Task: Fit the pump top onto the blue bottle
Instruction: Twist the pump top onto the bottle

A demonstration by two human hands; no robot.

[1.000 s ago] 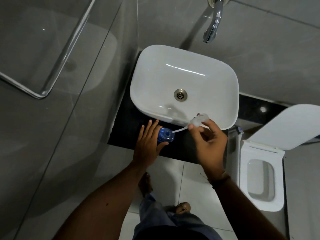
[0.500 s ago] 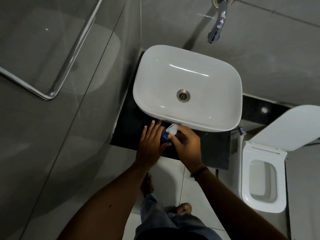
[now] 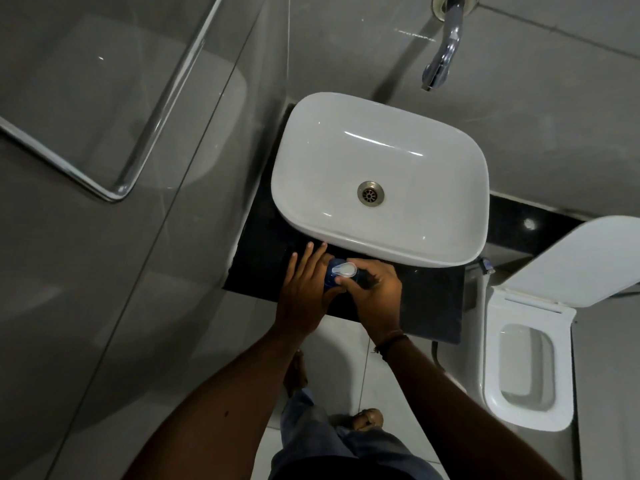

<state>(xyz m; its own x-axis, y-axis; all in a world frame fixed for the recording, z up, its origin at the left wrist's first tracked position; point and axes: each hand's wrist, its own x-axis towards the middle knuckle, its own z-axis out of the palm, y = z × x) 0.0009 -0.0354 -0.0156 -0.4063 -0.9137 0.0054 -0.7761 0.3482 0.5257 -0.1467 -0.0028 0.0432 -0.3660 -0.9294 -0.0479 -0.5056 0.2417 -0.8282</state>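
A grey-tiled bathroom is seen from above, with a glass shower panel [image 3: 104,116] at the left and an open-lidded white toilet [image 3: 526,368] at the right. A white basin [image 3: 381,174] is set on a black counter [image 3: 433,306], beneath a chrome wall tap [image 3: 443,53].

At the counter's front edge, just before the basin's near rim, the blue bottle [image 3: 329,280] is gripped between both bare hands. The left hand [image 3: 304,296] is wrapped around the bottle's left side, its fingers extended close together toward the basin and its thumb curled under the bottle. The right hand [image 3: 375,294] is closed over the bottle's right side, with thumb and forefinger clamped on the pump top [image 3: 344,270].

A second ago the pump top was held up against the basin rim, well apart from the bottle, with its dip tube drawn out toward the bottle's mouth. Half a second ago it had been brought down to the bottle. It is now seen sitting directly on the bottle's neck, the tube no longer visible and the right hand drawn in closer to the left. Whether the top is fully seated cannot be told.
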